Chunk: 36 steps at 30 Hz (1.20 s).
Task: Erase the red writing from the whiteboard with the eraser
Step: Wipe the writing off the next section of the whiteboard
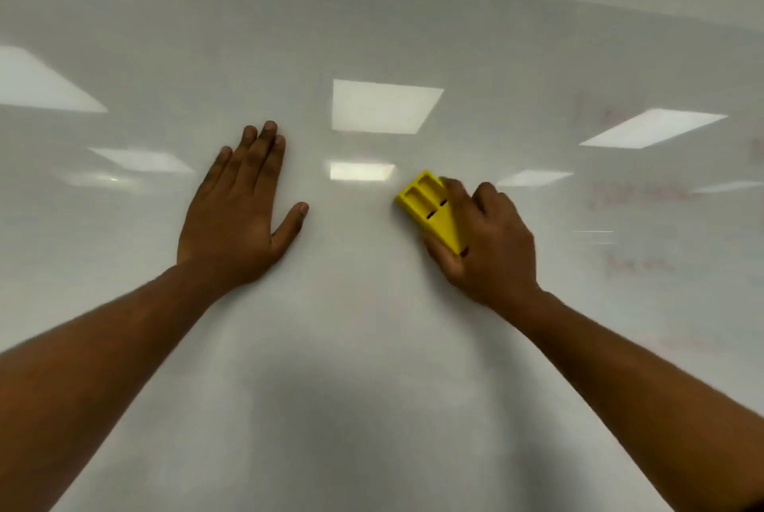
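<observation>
My left hand (244,205) lies flat on the whiteboard (372,346) left of the frame's centre, fingers straight and close together, thumb spread off to the side, holding nothing. I judge it is only bracing me against the board

My right hand (483,242) sits right of centre with the yellow eraser (430,207) in its grip: fingers curled over the top edge, thumb tucked under the lower edge, the body of the eraser sticking out toward the upper left from my palm. Its open, ribbed back faces me, so the wiping side seems to be against the board, though I cannot see the contact itself

As for progress: the whole middle and left of the board reads clean to me, just grey-white gloss with the reflected ceiling lights (386,106) showing in it. I see no strong red strokes anywhere. What is left is faint: pale reddish traces (636,195) at the right of the frame, in several smudged patches from the upper right down toward the lower right, well apart from where the eraser is now. The picture is blurred there, so I cannot tell whether those are unwiped letters or the ghost of wiped ones

My judgement is that most of the job is done, and the remaining work is to carry the eraser rightward over those patches until no pink shows
</observation>
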Available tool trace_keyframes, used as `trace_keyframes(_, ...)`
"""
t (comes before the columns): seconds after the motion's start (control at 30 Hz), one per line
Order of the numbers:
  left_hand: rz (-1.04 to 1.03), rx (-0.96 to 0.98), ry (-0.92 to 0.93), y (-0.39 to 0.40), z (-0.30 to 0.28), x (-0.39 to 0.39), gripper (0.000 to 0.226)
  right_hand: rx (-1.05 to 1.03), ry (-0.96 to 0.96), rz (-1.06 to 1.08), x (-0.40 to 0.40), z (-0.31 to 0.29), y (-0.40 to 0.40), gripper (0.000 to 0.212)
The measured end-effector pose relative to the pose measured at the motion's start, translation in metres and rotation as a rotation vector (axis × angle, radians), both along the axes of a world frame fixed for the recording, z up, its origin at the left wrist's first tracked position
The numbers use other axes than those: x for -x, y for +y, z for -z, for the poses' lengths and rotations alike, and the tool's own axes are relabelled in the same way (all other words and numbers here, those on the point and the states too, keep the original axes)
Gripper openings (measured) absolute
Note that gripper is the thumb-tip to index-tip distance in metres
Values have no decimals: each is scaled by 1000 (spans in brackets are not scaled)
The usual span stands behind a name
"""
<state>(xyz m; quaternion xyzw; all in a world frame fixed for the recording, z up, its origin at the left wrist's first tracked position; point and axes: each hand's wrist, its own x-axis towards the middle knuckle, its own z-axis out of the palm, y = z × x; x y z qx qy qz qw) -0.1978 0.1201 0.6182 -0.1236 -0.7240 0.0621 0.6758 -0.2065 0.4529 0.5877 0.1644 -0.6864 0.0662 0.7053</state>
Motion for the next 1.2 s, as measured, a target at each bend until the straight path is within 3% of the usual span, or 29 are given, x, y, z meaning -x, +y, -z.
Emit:
trace_keyframes(0.13,-2,0,1,-1,-1,2,83,623,-88,-93,7,-19,32,68)
trace_keyframes(0.2,-11,3,-15,0,-1,2,83,562,-60,-74,6,-1,24,68)
trace_keyframes(0.33,-17,-53,-66,6,3,-3,84,-20,-39,-7,3,40,28,72)
trace_keyframes(0.4,10,-87,-105,18,6,-7,85,-163,-45,45,4,23,55,71)
trace_keyframes(0.47,34,-29,-129,43,12,-11,88,-6,-67,98,5,-2,80,70)
trace_keyframes(0.57,86,71,-211,92,33,-8,89,529,-154,2,3,-28,98,70)
trace_keyframes(0.6,88,56,-242,106,43,-6,89,602,-167,-15,1,-26,93,70)
trace_keyframes(0.67,52,7,-230,124,62,0,88,478,-143,24,-2,-5,73,70)
trace_keyframes(0.77,37,-13,-134,128,72,8,86,86,-119,88,-9,47,51,72)
trace_keyframes(0.87,29,-7,-80,126,73,13,86,-34,-124,126,-5,72,63,71)
trace_keyframes(0.93,23,-4,-63,128,75,17,86,74,-133,114,-1,66,79,69)
trace_keyframes(1.1,15,-6,-60,130,75,20,86,635,-193,-6,7,17,124,69)
trace_keyframes(1.2,33,-12,-44,130,75,20,86,496,-133,64,7,9,122,72)
